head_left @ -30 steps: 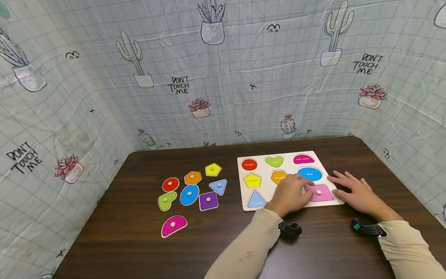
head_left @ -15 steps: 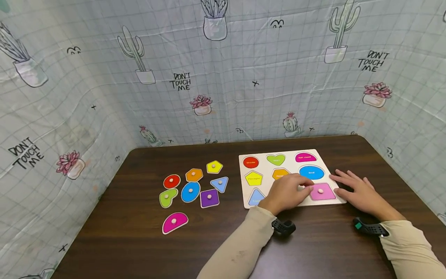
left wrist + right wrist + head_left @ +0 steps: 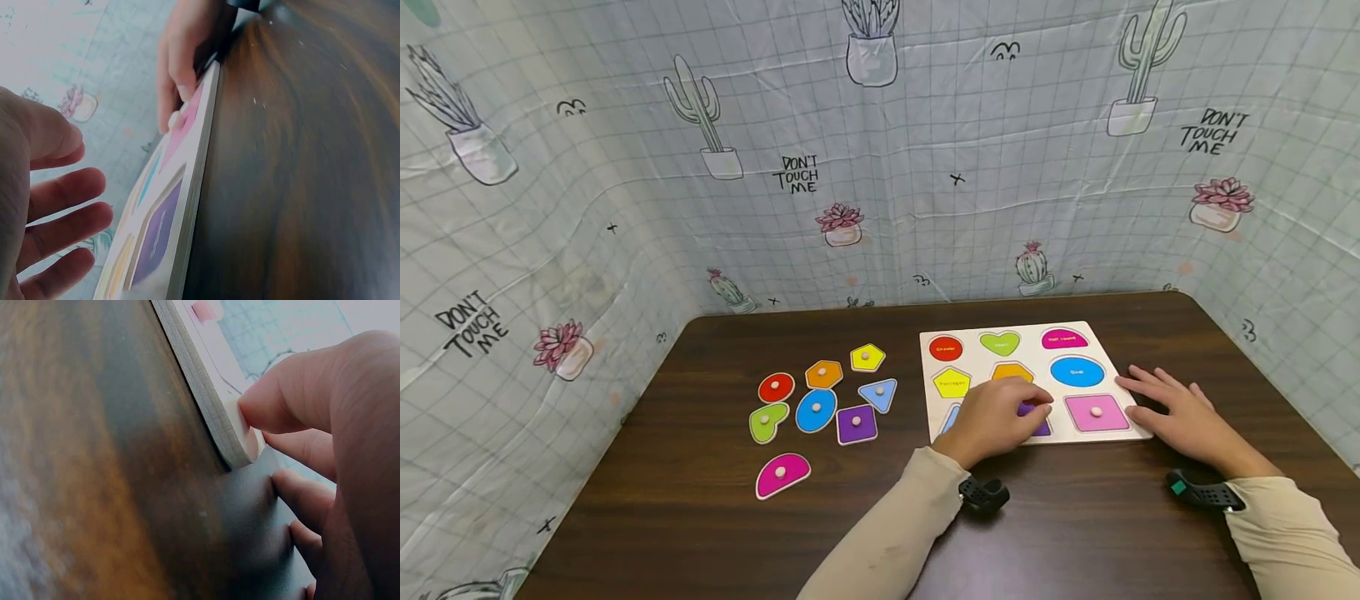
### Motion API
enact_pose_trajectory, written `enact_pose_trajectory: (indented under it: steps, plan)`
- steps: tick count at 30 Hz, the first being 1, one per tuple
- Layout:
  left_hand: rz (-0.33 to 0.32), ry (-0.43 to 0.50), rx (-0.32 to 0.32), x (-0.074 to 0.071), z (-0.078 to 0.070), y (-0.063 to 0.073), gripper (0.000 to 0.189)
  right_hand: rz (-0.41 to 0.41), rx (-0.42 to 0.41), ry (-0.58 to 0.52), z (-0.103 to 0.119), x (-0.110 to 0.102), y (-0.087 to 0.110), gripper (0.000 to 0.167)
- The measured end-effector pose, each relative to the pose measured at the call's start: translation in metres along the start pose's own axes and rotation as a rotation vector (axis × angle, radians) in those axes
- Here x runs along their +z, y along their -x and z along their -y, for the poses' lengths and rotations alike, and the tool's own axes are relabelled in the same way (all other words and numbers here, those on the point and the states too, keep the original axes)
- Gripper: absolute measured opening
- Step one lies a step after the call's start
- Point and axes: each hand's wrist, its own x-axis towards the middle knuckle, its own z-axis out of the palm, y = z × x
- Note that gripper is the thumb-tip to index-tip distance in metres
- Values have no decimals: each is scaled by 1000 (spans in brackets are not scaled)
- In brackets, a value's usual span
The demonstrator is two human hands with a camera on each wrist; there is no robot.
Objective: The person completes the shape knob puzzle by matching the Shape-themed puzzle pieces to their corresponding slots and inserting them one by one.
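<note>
A white shape-puzzle board (image 3: 1040,360) lies at the right of the table, printed with coloured, labelled shapes. The pink knobbed piece (image 3: 1079,414) sits in its front right place. My left hand (image 3: 992,418) hovers over the front middle of the board, partly covering the purple slot (image 3: 1041,427). In the left wrist view its fingers (image 3: 69,194) are loosely bent with nothing between them. Spread at the board's right side is my right hand (image 3: 1176,418). Its thumb (image 3: 275,403) rests on the front right corner, and the other fingers reach past the edge to the table.
Left of the board lie several loose knobbed pieces: red circle (image 3: 776,392), orange hexagon (image 3: 823,379), yellow pentagon (image 3: 867,362), green heart (image 3: 763,427), blue oval (image 3: 826,406), light blue triangle (image 3: 876,398), purple piece (image 3: 867,427) and magenta half round (image 3: 790,467). A printed curtain (image 3: 895,150) stands behind.
My left hand has let go of the pink piece and moved left off it, uncovering part of the purple slot. The right hand stays at the board's right edge.
</note>
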Motion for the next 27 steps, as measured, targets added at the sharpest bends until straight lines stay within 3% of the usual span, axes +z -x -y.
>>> enact_pose_trajectory:
  steps: [13,22,27]
  plan:
    - [40,16,-40,-18,16,22,24,24,5,-4,-1,0,-1,55]
    - [2,63,-23,-30,28,37,23,21,4,-4,-1,1,-2,54]
    - [-21,90,-69,-37,38,45,24,16,-2,-10,-1,2,-2,55]
